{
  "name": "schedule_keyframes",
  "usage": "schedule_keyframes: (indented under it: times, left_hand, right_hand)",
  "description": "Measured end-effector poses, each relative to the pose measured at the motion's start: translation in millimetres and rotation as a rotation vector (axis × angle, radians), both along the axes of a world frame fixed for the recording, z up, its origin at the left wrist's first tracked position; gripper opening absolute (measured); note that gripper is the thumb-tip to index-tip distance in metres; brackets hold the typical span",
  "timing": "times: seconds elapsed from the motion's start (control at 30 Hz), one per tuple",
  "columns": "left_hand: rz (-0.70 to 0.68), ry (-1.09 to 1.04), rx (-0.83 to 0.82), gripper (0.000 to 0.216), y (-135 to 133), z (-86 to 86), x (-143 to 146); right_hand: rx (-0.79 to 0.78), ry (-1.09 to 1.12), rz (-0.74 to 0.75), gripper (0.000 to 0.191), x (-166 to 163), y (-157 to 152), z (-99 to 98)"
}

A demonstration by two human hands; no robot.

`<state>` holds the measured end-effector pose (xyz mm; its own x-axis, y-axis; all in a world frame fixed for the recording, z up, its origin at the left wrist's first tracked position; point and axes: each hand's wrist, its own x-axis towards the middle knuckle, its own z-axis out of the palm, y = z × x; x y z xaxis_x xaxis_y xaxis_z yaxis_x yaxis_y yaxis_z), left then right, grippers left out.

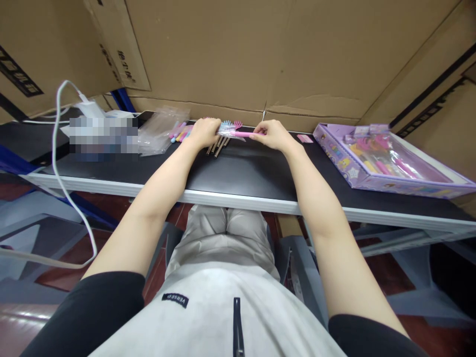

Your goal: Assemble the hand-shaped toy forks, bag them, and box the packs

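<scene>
Over the black table my right hand (273, 135) pinches one end of a slim pink stick (243, 134), fingers closed. Its other end runs into a clear plastic sleeve (226, 130), which my left hand (206, 131) grips with closed fingers. Behind and below that sleeve lie several metal rods (220, 147) with blue and pink claw-shaped heads (237, 124); they look like back scratchers, and my left hand partly hides them. Left of that hand are several pastel-coloured handles (180, 133).
A purple display box (394, 184) holding wrapped pink and yellow pieces stands at the right. A small pink card (305, 139) lies beside it. Clear plastic bags (158, 134) and a white cable (55, 134) are at the left. Cardboard walls (238, 54) enclose the table (245, 173).
</scene>
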<state>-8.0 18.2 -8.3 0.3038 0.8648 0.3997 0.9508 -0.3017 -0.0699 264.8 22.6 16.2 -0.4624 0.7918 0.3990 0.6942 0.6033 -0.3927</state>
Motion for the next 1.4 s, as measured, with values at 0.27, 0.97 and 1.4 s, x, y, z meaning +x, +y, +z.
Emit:
schedule_keyframes:
  times: [0.27,0.97,1.4]
  left_hand:
    - [-0.013,-0.024,-0.017,0.036,-4,2.0,5]
    - [-0.159,-0.054,0.061,0.03,-9,1.4,14]
    - [-0.189,-0.017,0.079,0.031,-4,-4.3,16]
  right_hand:
    - [-0.008,-0.007,0.017,0.07,-6,-2,-2.7]
    - [-0.187,0.158,0.075,0.019,-28,-21,-2.5]
    - [-0.222,0.167,0.086,0.024,-28,-20,-3.5]
